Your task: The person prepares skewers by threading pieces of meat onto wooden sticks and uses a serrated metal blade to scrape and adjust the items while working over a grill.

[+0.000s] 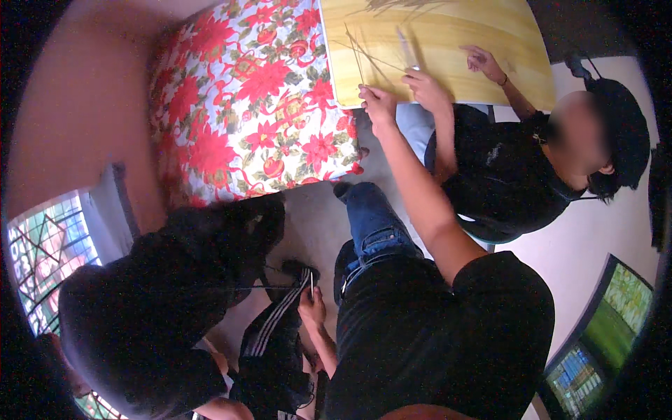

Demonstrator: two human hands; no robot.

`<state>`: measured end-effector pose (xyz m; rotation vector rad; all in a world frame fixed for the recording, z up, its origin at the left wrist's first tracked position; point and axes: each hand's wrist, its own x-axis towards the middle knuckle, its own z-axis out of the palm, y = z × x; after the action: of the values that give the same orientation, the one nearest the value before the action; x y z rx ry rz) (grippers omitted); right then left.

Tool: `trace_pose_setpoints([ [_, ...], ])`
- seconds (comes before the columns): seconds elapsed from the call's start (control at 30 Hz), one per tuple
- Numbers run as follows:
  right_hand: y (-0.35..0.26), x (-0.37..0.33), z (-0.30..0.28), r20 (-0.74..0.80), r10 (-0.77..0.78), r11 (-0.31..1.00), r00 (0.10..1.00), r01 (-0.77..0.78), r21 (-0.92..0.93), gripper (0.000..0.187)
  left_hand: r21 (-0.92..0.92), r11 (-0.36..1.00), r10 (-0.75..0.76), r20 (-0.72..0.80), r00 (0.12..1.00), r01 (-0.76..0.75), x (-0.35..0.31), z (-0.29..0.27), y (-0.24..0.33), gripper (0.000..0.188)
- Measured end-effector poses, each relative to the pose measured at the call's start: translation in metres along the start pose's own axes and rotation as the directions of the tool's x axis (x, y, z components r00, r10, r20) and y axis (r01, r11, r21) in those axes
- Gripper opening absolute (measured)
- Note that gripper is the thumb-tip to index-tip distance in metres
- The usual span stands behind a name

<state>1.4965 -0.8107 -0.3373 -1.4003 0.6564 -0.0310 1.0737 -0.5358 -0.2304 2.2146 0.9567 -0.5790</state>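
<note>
Thin brown sticks [353, 49] rise from my right hand [378, 103], which is closed in a pinch at the near left corner of the wooden-topped table [455, 42]. The sticks cross one another over the tabletop. Low beside my jeans, my left hand [313, 308] is closed round a slim, pale object [311, 281]; its kind is too small to tell. Close to my right hand, a co-worker's hand [425, 87] is near a blurred, pale, blade-like thing [406, 47]. That person's other hand [483, 63] is over the table with fingers bent.
More thin sticks [399, 5] lie at the table's far edge. A bed-like surface or table with a red floral cloth [245, 105] adjoins it. The co-worker in a black cap [619, 126] sits at the right. Another person in dark clothes [154, 301] is at my left.
</note>
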Motion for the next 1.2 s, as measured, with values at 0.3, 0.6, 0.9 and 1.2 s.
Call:
trace_pose_setpoints([
  [0.3, -0.113, 0.084, 0.015, 0.005, -0.109, 0.931, 0.994, 0.100, 0.352, 0.023, -0.104, 0.995, -0.002, -0.001, 1.000, 0.001, -0.011, 0.021, 0.003, 0.034],
  [0.6, -0.053, 0.053, 0.010, 0.160, -0.054, 0.993, 0.986, 0.069, -0.091, 0.030, -0.114, 0.986, 0.119, -0.031, 0.992, -0.121, 0.005, 0.017, -0.027, 0.030],
  [0.9, 0.033, -0.171, -0.017, 0.809, 0.476, 0.826, 0.345, 0.141, -0.546, 0.032, -0.691, 0.719, -0.026, 0.069, 0.997, 0.067, -0.048, 0.015, -0.025, 0.022],
  [1.2, 0.258, -0.135, -0.231, 0.140, 0.664, -0.120, 0.734, 0.290, -0.950, 0.046, -0.697, 0.714, -0.200, -0.105, 0.974, 0.071, -0.163, 0.081, -0.089, 0.039],
])
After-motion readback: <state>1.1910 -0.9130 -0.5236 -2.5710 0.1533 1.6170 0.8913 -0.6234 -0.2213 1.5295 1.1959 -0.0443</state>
